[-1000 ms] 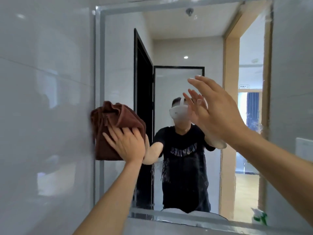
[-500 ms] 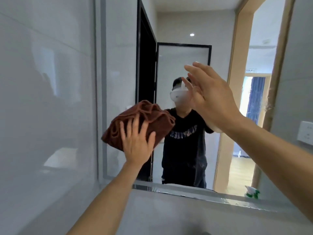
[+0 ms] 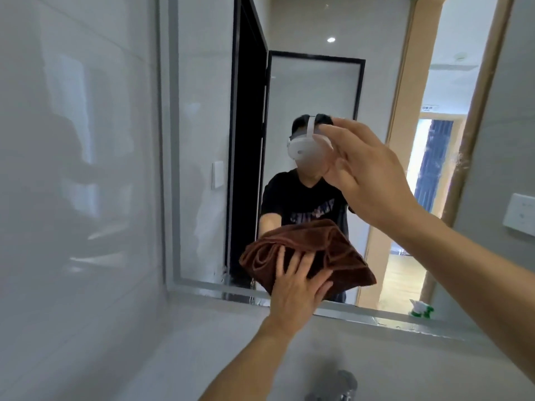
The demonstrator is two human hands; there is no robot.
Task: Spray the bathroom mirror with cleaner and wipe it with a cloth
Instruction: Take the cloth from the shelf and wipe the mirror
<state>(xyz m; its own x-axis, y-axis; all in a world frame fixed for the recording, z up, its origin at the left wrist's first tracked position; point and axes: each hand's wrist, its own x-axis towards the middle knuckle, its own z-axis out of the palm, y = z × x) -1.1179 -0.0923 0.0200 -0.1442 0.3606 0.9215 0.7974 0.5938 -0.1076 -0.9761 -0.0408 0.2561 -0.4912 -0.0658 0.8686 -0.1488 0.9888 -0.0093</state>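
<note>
Step in hand: wipe phase. Your left hand (image 3: 298, 287) presses the cloth (image 3: 307, 253) flat against the mirror (image 3: 202, 140), low and near centre, just above the bottom frame; fingers spread apart over the bunched fabric, palm-press, not a pinch. Right hand (image 3: 367, 180) is held up at the glass higher and to the right, fingers apart, nothing gripped; contact w/ the glass cannot be confirmed. Spray bottle (image 3: 419, 309) shows only as a green-white shape at the lower right of the mirror, out of hand, so spraying looks done. Next move, in my judgement: sweep the cloth right along the bottom edge, keeping even pressure; droplets remain on the lower frame and on the right edge. Cloth is brown, thick-pile, folded in loose creases, approx. hand-covering. Glass centre reads clear.
</note>
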